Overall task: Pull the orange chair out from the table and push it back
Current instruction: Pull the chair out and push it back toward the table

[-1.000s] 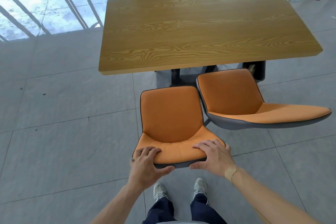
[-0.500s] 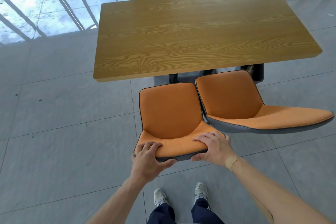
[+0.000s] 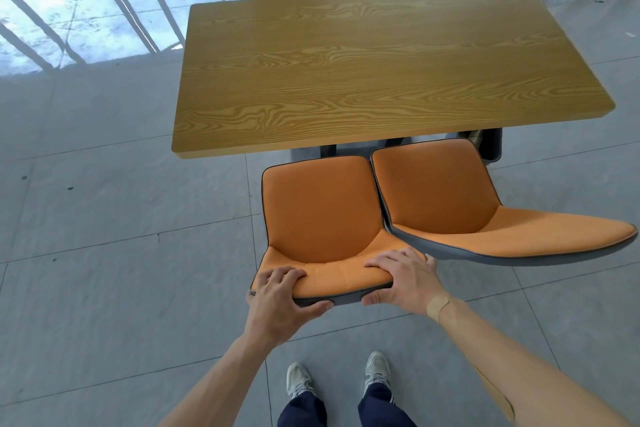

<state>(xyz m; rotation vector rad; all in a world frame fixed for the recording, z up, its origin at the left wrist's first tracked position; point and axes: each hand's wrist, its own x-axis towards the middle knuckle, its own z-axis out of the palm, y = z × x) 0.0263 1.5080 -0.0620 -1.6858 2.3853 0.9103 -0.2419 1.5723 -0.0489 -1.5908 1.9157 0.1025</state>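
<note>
Across the far half of the view lies the table (image 3: 381, 66), bare wood on grey floor (image 3: 104, 253). Just near its edge stands the chair (image 3: 322, 218), seat front close to the tabletop, touching a second chair (image 3: 467, 204) on its right. At the backrest's top, the left hand (image 3: 280, 302) and right hand (image 3: 405, 281) both clasp the rim, fingers over, thumbs beneath.

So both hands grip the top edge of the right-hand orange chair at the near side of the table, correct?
Not quite. The head view shows the left hand and right hand holding the left-hand orange chair, not the right-hand one. It is at the near side of the table, as you say.
</note>
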